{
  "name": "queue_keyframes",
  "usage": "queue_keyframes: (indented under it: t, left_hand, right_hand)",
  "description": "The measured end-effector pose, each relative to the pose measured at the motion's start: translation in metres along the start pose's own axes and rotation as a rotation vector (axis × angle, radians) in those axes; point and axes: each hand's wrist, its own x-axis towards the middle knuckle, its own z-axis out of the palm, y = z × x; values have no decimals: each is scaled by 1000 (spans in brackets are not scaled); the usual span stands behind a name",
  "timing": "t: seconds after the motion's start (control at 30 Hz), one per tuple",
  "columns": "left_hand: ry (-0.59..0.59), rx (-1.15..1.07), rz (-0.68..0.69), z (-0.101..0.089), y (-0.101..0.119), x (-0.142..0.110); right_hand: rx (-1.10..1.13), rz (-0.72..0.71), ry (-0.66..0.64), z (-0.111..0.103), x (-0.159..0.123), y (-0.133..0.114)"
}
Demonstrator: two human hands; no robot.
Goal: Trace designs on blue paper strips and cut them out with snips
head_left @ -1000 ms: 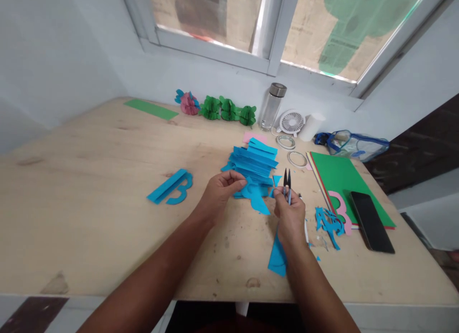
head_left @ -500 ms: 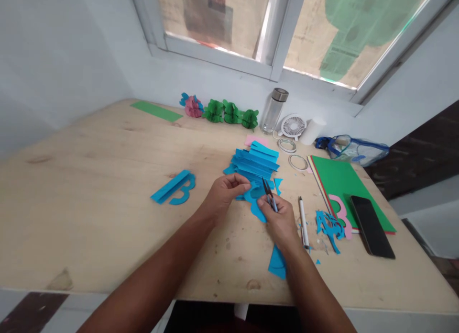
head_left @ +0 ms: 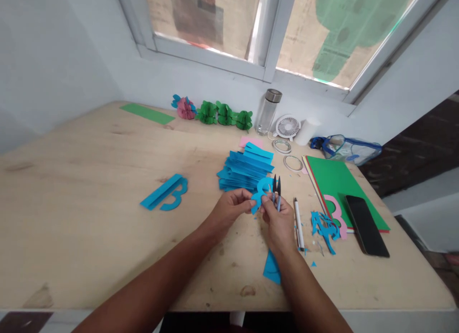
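My left hand (head_left: 231, 209) pinches a blue paper cut-out (head_left: 261, 189) with curved lobes, held just above the wooden table (head_left: 89, 189). My right hand (head_left: 278, 218) is closed on small black snips (head_left: 276, 188), blades pointing up and touching the cut-out's right edge. Both hands meet in front of a stack of folded blue paper strips (head_left: 245, 169). A white pen (head_left: 297, 217) lies right of my right hand. A blue paper offcut (head_left: 271, 268) lies under my right forearm.
A finished blue "B" cut-out (head_left: 165, 194) lies at left. Blue scraps (head_left: 324, 226), a pink shape (head_left: 335, 209), coloured sheets topped by green (head_left: 337, 184) and a black phone (head_left: 366, 224) sit at right. Bottle (head_left: 266, 112), small fan (head_left: 288, 126), tape rolls (head_left: 289, 153), pouch (head_left: 346, 149), paper decorations (head_left: 215, 113) and a green strip (head_left: 147, 114) line the back.
Both hands have lifted the blue cut-out off the stack and drawn it toward me. The snips swung from tilted left to upright beside the paper.
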Motion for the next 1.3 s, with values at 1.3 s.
queue_keyframes:
  t: [1.3]
  left_hand:
    - [271, -154, 105, -13, 14, 4]
  right_hand:
    - [-131, 177, -331, 4, -14, 2]
